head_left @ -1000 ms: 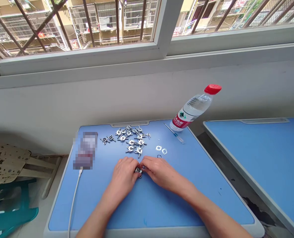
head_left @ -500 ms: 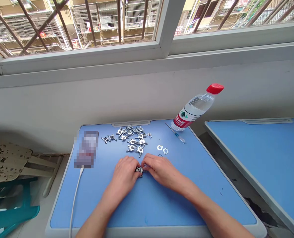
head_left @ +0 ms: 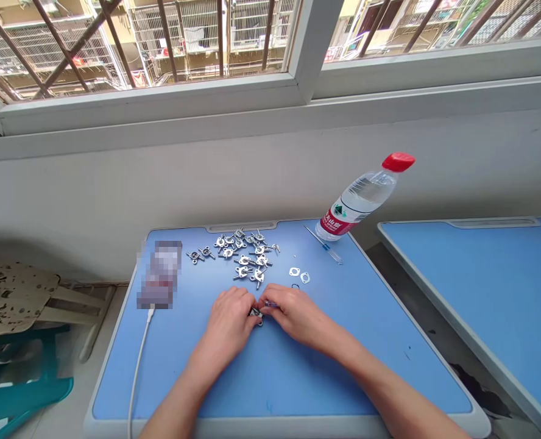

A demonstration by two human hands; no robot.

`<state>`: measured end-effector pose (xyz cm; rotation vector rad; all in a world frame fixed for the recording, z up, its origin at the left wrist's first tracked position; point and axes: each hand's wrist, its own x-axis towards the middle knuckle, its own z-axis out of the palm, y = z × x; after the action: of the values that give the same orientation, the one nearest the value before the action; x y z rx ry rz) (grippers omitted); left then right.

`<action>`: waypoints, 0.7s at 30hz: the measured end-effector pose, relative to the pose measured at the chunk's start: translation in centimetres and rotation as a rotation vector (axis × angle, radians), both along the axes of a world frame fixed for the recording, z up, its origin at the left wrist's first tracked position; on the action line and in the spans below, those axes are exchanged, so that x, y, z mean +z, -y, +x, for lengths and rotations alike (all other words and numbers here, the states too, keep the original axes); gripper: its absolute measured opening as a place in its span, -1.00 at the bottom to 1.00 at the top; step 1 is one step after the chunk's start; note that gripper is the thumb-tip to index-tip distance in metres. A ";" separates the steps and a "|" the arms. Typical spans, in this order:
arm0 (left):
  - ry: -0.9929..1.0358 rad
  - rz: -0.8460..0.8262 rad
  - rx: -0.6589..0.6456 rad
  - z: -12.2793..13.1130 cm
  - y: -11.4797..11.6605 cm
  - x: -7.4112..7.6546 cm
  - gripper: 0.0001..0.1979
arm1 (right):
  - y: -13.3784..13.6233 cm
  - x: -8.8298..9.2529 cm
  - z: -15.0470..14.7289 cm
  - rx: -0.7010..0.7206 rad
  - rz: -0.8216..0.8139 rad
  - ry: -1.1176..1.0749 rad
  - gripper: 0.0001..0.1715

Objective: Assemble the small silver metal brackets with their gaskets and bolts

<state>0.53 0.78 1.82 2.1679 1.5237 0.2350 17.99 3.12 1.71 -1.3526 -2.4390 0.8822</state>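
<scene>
Near the middle of the blue table, my left hand [head_left: 231, 317] is closed around a small metal fitting [head_left: 258, 317], mostly covered by the fingers. My right hand [head_left: 293, 310] meets it from the right, thumb and fingers pinched on a small shiny metal piece [head_left: 271, 303] whose kind I cannot tell. Just beyond the hands lie several similar silver fittings [head_left: 243, 261] with projecting stems. To their right are two flat oval metal plates [head_left: 294, 272] with holes. A dark ring [head_left: 295, 286] lies just past my right hand.
A water bottle [head_left: 357, 204] with a red cap stands at the table's back right, beside a clear blue-banded pen [head_left: 324, 245]. On the left lies a blurred phone [head_left: 161, 274] with a white cable [head_left: 137, 366]. Another blue table [head_left: 480, 274] stands to the right.
Both hands stay together at the fitting. My right-hand fingers have shifted very slightly; the loose parts keep their places.
</scene>
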 end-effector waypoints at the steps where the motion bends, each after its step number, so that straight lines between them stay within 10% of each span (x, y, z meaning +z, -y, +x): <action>1: 0.002 -0.001 -0.001 0.0 0.0 0.0 -0.94 | 0.0 0.0 -0.1 -0.008 -0.008 0.008 -0.80; 15: 0.011 0.023 -0.003 -0.2 0.1 -0.2 -0.93 | -0.1 1.1 0.3 -0.119 -0.099 -0.106 -0.94; 21: 0.006 0.002 0.011 0.1 0.2 0.5 -0.92 | -0.4 2.7 1.8 -0.224 -0.189 -0.399 -0.62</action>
<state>0.59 0.61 2.36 2.1594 1.5327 0.2459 19.80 3.48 4.41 -1.3241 -1.9059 1.2115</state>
